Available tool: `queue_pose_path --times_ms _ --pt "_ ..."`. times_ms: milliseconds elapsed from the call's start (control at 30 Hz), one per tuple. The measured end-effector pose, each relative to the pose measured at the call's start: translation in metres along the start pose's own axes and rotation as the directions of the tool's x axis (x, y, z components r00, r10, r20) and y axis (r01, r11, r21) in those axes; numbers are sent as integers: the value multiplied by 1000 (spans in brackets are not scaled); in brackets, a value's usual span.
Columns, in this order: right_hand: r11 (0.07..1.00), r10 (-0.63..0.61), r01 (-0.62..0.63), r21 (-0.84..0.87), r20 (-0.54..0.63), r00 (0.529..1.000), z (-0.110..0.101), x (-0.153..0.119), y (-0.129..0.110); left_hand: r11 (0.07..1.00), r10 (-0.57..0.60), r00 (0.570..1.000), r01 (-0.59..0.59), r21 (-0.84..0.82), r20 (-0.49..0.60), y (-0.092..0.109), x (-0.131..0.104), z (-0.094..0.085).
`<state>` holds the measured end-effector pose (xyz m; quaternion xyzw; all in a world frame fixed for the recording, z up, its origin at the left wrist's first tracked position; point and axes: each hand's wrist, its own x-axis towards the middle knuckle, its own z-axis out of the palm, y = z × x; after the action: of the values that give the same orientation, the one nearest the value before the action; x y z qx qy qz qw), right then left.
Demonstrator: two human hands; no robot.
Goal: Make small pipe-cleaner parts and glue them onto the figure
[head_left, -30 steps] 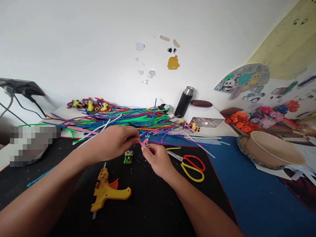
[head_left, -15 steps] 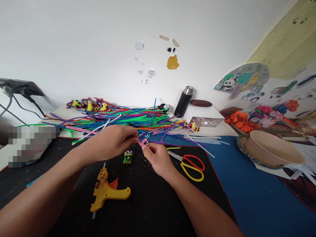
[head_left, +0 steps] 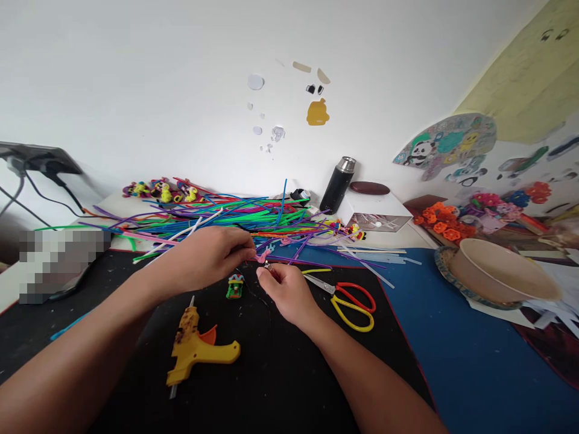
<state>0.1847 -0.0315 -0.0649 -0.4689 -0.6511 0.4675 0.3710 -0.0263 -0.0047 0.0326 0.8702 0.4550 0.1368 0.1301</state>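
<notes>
Over the black mat, my left hand (head_left: 217,256) pinches a small twisted piece of pink pipe cleaner (head_left: 263,257) between thumb and fingertips. Just below and to its right, my right hand (head_left: 289,289) is wrapped round a small dark-red object with a metal tip (head_left: 271,269); most of it is hidden by the fingers, so its kind cannot be made out. The tip is close to the pink piece. A small green figure (head_left: 234,286) lies on the mat between my forearms. Scissors (head_left: 348,298) with red and yellow handles rest to the right of my right hand.
A yellow glue gun (head_left: 194,349) lies on the black mat in front of me. Behind my hands spreads a pile of coloured pipe cleaners (head_left: 235,214). A black thermos (head_left: 337,185), a white box (head_left: 384,211) and a large bowl (head_left: 502,271) stand further right.
The dark-red object's metal tip and my right thumb have dropped slightly away from the pink piece, which shows more fully now. My left hand has barely moved.
</notes>
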Motion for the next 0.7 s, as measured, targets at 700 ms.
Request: queue_pose_path --times_ms 700 --pt "999 40 -40 -10 12 999 2 -2 -3 995 -82 997 82 -49 0 10 4 2"
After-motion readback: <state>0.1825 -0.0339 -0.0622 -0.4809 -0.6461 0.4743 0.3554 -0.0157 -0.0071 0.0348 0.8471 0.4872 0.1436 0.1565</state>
